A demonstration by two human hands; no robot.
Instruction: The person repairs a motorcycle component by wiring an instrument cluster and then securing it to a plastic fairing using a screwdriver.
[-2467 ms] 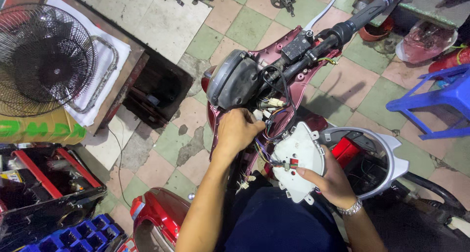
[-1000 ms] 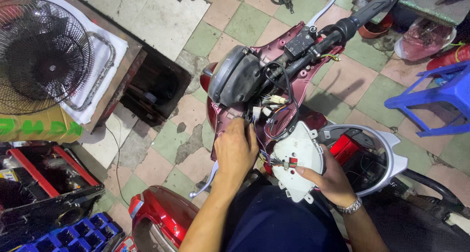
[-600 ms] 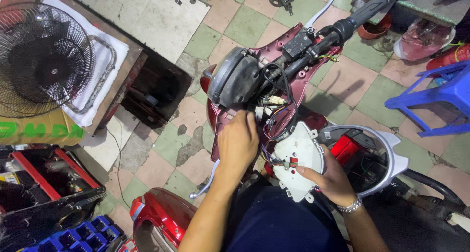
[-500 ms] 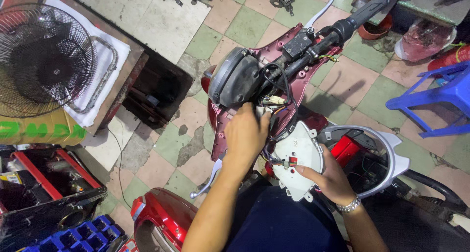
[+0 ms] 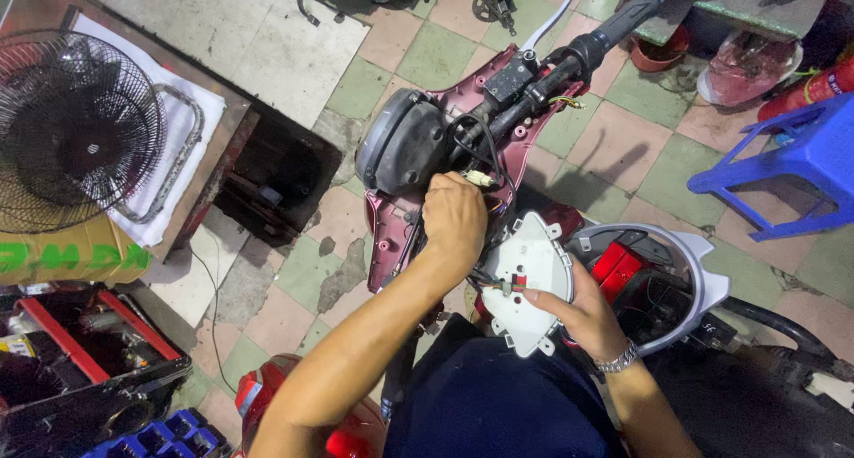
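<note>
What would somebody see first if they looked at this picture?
In the middle, a maroon motorbike front stands opened up, its round headlight and loose wires bare. The left hand reaches into those wires just below the headlight, while the right hand holds the white back of an instrument panel beside it. At the far left a black wire-cage fan lies on a workbench, and a blue plastic stool stands at the right edge.
</note>
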